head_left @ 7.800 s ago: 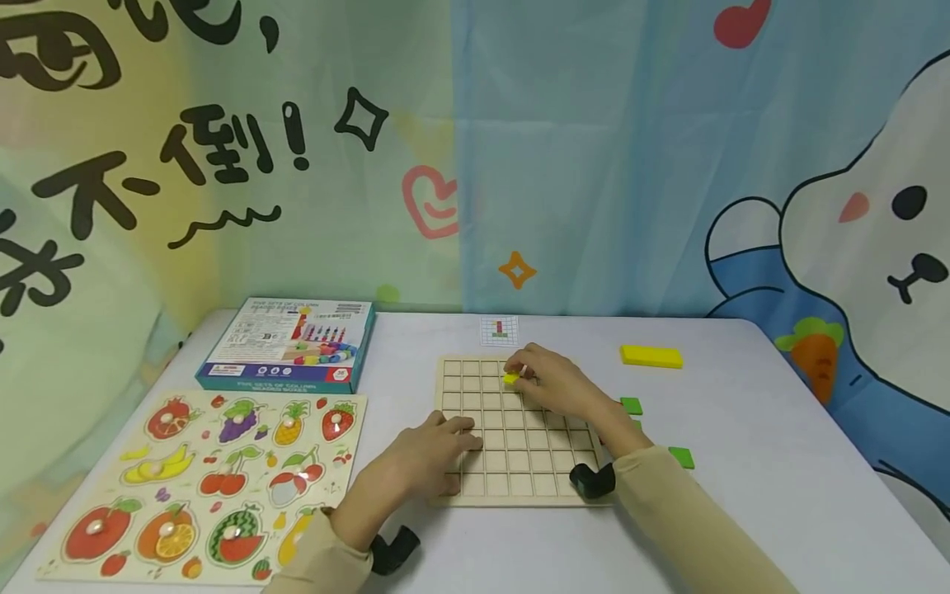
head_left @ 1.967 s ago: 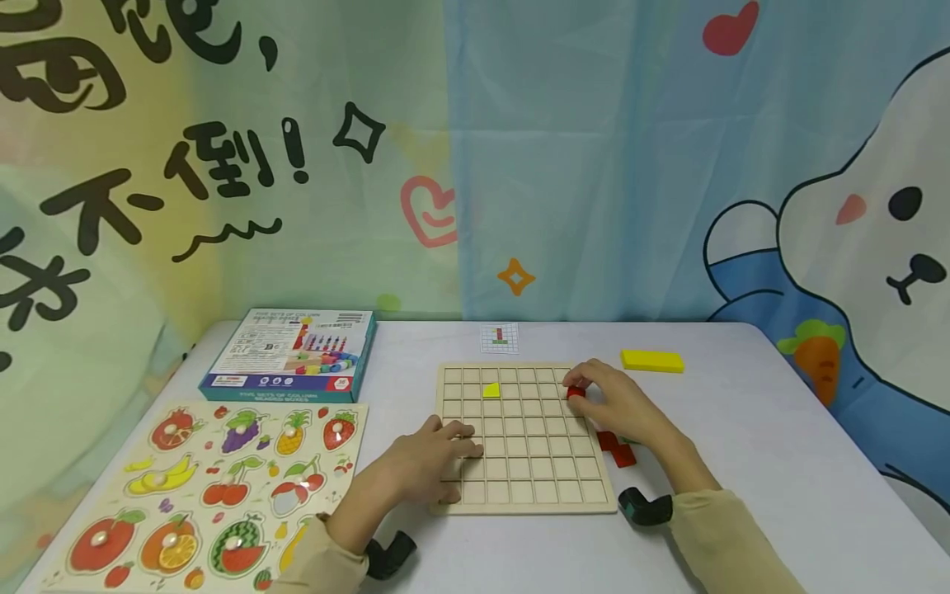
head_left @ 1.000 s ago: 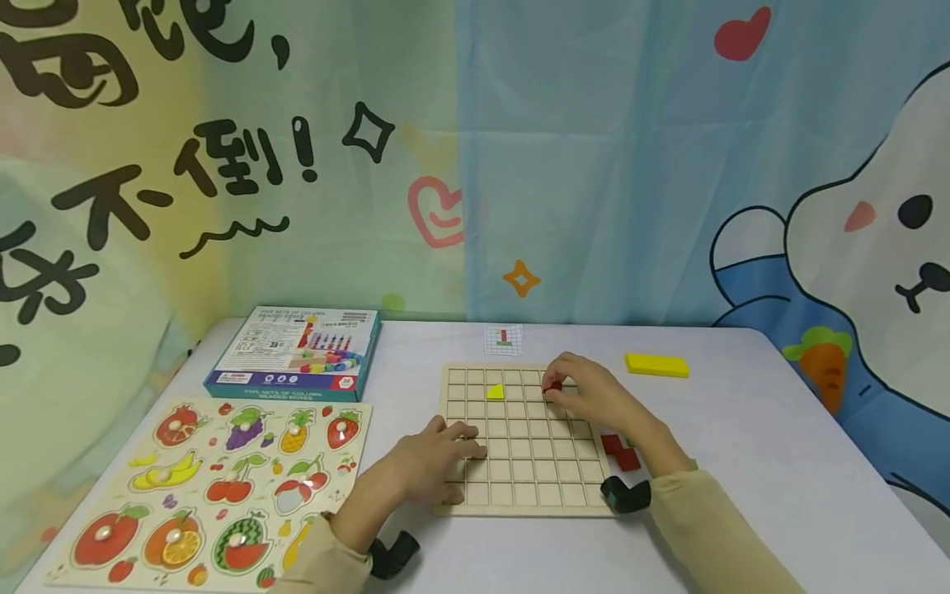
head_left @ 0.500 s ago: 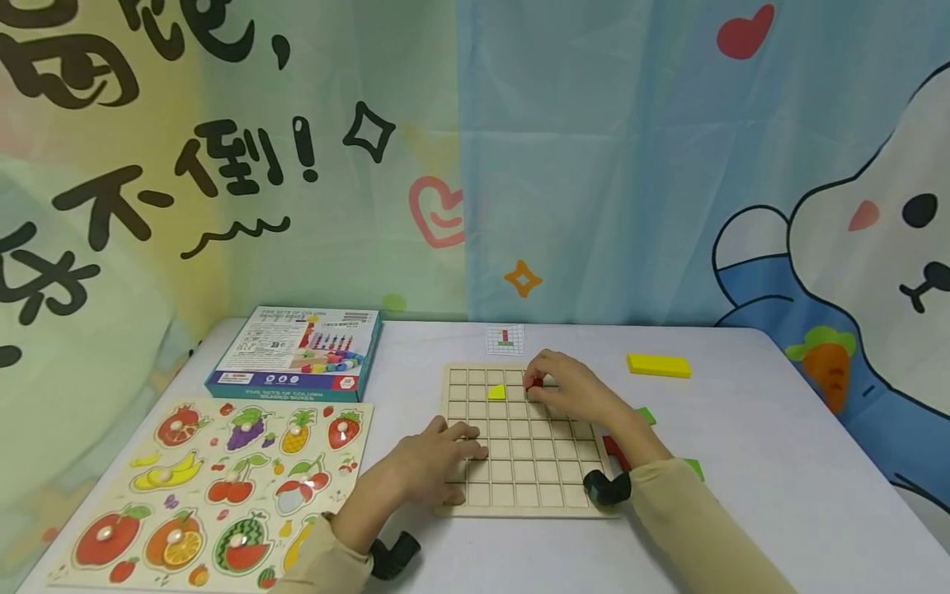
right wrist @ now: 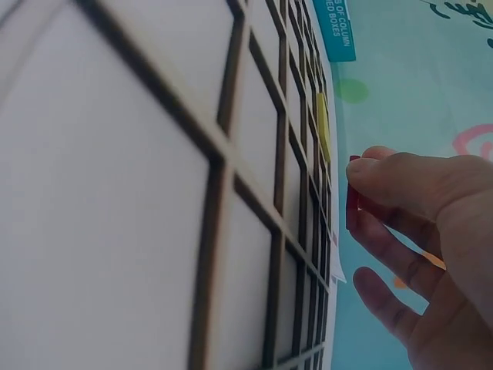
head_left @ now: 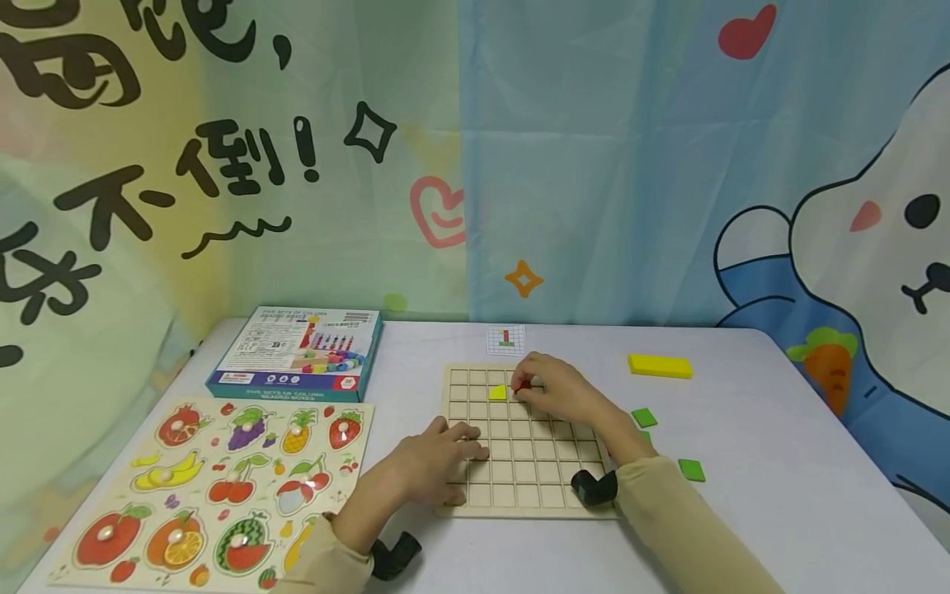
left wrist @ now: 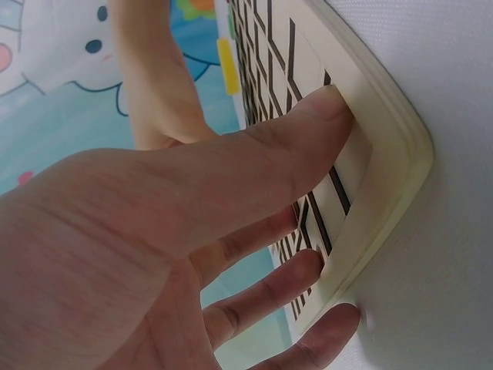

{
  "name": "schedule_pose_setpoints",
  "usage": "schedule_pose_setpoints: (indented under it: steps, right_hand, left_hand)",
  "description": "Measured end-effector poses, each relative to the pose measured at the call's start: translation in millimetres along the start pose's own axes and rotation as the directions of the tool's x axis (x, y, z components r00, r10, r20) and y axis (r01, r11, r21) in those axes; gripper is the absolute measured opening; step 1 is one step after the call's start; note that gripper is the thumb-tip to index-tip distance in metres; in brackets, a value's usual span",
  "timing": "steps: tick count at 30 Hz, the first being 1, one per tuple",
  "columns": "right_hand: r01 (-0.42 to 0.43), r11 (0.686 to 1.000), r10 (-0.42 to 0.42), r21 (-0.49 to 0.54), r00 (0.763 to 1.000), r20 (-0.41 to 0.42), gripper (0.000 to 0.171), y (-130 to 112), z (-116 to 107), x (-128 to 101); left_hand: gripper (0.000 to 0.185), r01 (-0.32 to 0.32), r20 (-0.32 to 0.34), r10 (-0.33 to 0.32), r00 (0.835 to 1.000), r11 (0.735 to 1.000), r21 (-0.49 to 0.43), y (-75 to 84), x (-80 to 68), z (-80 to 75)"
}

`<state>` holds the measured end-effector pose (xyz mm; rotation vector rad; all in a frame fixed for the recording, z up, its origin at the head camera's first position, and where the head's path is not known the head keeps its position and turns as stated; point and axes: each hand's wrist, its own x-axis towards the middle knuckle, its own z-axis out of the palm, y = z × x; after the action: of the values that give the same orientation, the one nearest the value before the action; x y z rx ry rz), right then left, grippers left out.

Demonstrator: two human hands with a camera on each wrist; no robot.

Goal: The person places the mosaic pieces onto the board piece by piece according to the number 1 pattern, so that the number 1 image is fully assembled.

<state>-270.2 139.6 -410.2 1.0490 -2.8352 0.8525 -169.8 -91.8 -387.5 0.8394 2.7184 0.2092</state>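
Far left on the worktop (head_left: 742, 528): fruit puzzle (head_left: 215, 487), with a blue box (head_left: 293, 351) beyond it. Neither is in use.

My left hand (head_left: 434, 462) lies flat on the near-left corner of the grid board (head_left: 519, 487). Fingers (left wrist: 308, 131) straight and a little spread, pressing the wood to pin the board; nothing is gripped. The left wrist view shows my thumb on the raised frame and the smaller fingers spilling over the edge.

A yellow piece (head_left: 498, 393) already sits in a cell in the far rows. Just right of it, my right hand (head_left: 557, 392) holds the red piece (head_left: 523, 384) over the board. Fingers clamped on it, thumb and forefinger pinching its edges. In the right wrist view the red piece (right wrist: 352, 204) is clear of the surface, not yet seated.

Handling, as I judge it: a small, thin, rigid tile, light and probably smooth. It won't bend or break, but could slip or tip. Best held by opposite edges so the underside goes down flat.

A pattern card (head_left: 506, 339) lies beyond the board, too small to read. Green pieces (head_left: 643, 417) lie to the right and a yellow bar (head_left: 660, 365) further off.

Hard to tell: the red piece's full shape, mostly covered by my fingers, and which cell it hangs over. My forearm hides part of the worktop at the board's right edge.
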Motion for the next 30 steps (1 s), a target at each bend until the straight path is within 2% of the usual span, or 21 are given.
schedule_pose_setpoints:
  steps: [7,17,30]
  right_hand:
    - [0.001,1.0,-0.002,0.021,0.999,0.034,0.004,-2.6,3.5,3.2]
    - [0.008,1.0,-0.007,-0.004,0.999,0.043,0.004,-2.8,7.7,5.4]
    - [-0.001,1.0,0.0,0.014,0.999,0.051,0.004,-1.4,9.3,4.1]
  left_hand:
    - [0.053,-0.006,-0.001,0.006,1.0,1.0,0.012,0.2,0.0,-0.1]
    - [0.054,-0.007,-0.003,0.007,1.0,1.0,0.011,0.5,-0.7,-0.9]
    - [0.054,-0.005,0.002,0.005,1.0,1.0,0.009,0.0,-0.7,-0.2]
